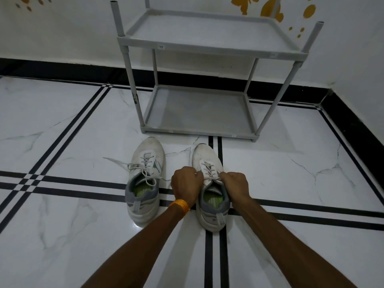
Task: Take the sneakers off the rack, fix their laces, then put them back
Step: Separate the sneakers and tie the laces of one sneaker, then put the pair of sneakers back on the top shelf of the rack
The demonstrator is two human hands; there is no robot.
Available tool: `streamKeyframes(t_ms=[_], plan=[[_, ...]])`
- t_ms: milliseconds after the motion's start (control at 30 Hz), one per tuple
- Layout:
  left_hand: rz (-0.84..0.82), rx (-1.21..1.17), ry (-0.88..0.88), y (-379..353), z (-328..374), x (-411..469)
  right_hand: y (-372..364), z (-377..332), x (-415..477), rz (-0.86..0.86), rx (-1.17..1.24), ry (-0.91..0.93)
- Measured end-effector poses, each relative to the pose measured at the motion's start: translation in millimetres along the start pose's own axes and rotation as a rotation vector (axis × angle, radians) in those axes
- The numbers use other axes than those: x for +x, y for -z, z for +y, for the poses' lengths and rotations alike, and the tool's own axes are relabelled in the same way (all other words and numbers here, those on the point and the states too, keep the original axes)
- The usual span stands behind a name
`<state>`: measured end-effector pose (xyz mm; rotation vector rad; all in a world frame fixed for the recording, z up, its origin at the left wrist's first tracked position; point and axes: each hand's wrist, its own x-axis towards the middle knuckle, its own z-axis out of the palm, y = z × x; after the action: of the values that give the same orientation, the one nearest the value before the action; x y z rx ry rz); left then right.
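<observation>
Two white sneakers with grey collars and green insoles stand on the floor in front of the grey two-shelf rack [209,49], toes toward it. The left sneaker [145,181] has loose laces trailing out to the left on the tiles. Both my hands are at the right sneaker [209,213]. My left hand [186,185], with an orange band at the wrist, grips the lace on the shoe's left side. My right hand [235,187] grips the lace on its right side. Both fists are closed over the lace ends at the top eyelets.
Both shelves of the rack hold nothing. It stands against a white wall with a black skirting [72,68]. The floor is white marble tile with black stripes. A wall corner with skirting lies at the right [342,113].
</observation>
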<state>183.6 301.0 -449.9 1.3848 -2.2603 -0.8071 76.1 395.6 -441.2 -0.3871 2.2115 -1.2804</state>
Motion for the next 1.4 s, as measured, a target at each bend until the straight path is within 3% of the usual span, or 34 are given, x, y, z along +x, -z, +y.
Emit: streamKeyframes(t_ms=[100,400,533,633,700,800,900,967,1000,1133,1400], plan=[[0.013,0.117,-0.09,-1.3,-1.4,1.3,-6.4,8.5,-3.1,0.062,0.065,0.01],[-0.004,0.178,-0.103,-4.8,-4.5,0.8,-13.4,17.3,-6.4,0.165,0.157,0.055],[-0.044,0.234,-0.212,8.2,-4.6,8.9,-7.4,17.5,-8.5,0.091,0.053,0.161],[-0.077,0.13,-0.34,34.8,-6.2,12.0,-0.6,15.1,-9.9,-0.036,0.06,0.191],[0.022,0.025,-0.375,64.8,-13.0,11.2,2.9,13.2,-7.0,-0.117,0.048,0.173],[0.093,0.064,-0.171,117.7,-53.5,14.5,7.0,9.8,-8.5,-0.212,-0.132,0.167],[-0.275,0.353,0.204,151.8,-104.2,18.8,9.6,16.3,-18.2,-0.223,-0.46,0.141],[-0.491,0.191,0.356,149.0,-116.4,10.3,6.1,20.4,-20.8,-0.278,-0.484,0.13],[-0.501,0.093,0.375,141.9,-120.3,7.1,4.2,19.4,-20.9,-0.292,-0.475,0.13],[-0.269,0.19,0.19,116.6,-122.0,17.5,-9.0,6.5,-17.0,-0.242,-0.473,0.194],[-0.201,0.149,-0.086,81.3,-83.2,19.4,-22.5,0.3,-3.7,-0.151,-0.557,0.359]])
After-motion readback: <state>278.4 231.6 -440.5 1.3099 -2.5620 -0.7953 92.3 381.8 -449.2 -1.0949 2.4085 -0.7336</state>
